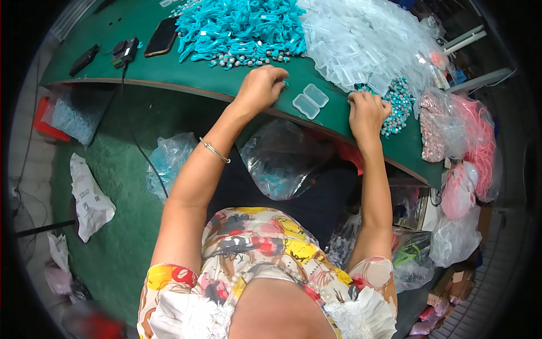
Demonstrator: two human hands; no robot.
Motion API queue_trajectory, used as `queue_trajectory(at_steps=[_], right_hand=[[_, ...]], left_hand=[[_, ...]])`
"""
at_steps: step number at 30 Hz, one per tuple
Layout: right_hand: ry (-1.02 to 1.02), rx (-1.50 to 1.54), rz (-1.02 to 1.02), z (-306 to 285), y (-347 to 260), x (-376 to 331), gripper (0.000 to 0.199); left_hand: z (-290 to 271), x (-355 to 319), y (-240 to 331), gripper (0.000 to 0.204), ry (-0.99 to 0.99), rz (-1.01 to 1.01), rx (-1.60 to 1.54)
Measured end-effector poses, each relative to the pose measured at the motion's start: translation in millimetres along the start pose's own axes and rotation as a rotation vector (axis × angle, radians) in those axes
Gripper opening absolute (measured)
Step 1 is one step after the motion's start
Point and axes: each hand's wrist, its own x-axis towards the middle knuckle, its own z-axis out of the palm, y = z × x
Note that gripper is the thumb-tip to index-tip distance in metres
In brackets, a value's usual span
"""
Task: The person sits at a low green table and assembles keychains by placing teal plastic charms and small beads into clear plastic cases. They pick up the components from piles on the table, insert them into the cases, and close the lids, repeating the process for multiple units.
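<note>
My left hand (261, 89) is at the table's front edge, fingers curled together, with a bit of teal showing at the fingertips; what it is exactly is too small to tell. Just to its right lies a small clear plastic case (306, 105), its lid folded open, with nothing visible inside. My right hand (368, 116) rests at the left side of a pile of teal and grey beads (400, 104), fingers bent and drawn together; anything between them is hidden. Beyond my left hand is a heap of teal cords (243, 25) with grey-and-teal beads along its near side.
A big mound of clear plastic cases (358, 39) covers the back right of the green table (192, 70). At the back left lie a phone (161, 37) and a small black device with a cable (125, 52). Bagged pink cords (477, 141) hang at the right edge.
</note>
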Motion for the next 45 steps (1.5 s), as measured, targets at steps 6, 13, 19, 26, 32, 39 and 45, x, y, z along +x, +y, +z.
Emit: queue_trajectory(at_steps=[6,13,19,26,32,39,45], right_hand=[[-0.103,0.516,-0.173,-23.0,-47.3,14.3,0.009],[-0.274,0.499,-0.254,-10.5,-68.5,30.3,0.009],[-0.423,0.771,-0.058,-17.1,-81.0,47.5,0.014],[-0.051,0.673,-0.378,41.7,-133.3,128.3,0.013],[0.041,0.347,-0.459,83.9,-158.1,149.5,0.016],[-0.074,0.765,-0.218,42.9,-105.2,112.0,0.019],[-0.154,0.805,-0.118,2.1,-57.6,55.3,0.016]], left_hand=[[8.0,-2.7,21.7,0.014,-0.172,0.09,-0.256],[9.6,-7.7,26.9,0.012,-0.197,0.161,-0.015],[-13.4,-29.1,31.5,0.021,-0.183,0.158,0.094],[-6.7,-38.3,28.9,0.031,-0.072,0.151,0.143],[1.0,-41.3,23.4,0.035,-0.008,0.112,0.108],[2.2,-41.5,27.5,0.034,0.027,0.078,0.081],[4.0,-41.3,28.8,0.044,0.03,0.037,0.073]])
